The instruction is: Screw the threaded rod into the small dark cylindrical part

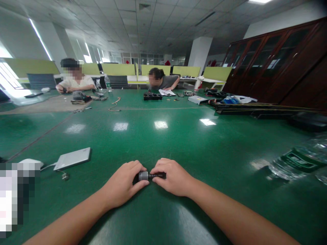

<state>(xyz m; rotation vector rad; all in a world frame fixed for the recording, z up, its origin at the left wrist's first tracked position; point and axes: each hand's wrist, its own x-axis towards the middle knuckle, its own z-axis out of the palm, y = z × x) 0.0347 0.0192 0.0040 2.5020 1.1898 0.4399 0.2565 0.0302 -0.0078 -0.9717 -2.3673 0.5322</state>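
Note:
A small dark cylindrical tool (143, 175) with a grey collar and a thin ribbed shaft lies level, low over the green table (143, 143) or on it. My left hand (124, 183) is closed round its thicker end, thumb and fingers on either side of the grey part. On the shaft side, my right hand (171, 177) pinches the thin dark end between thumb and fingers. The two hands face each other, a small gap between their fingertips. Parts of the tool are hidden inside both hands.
At the left lie a silver flat device (74, 159) with a cable and a white object. Clear plastic bottles (293, 163) are at the right. Two people sit across the table, near a black tray (152, 96), papers and tools. Long black parts (237, 109) lie back right.

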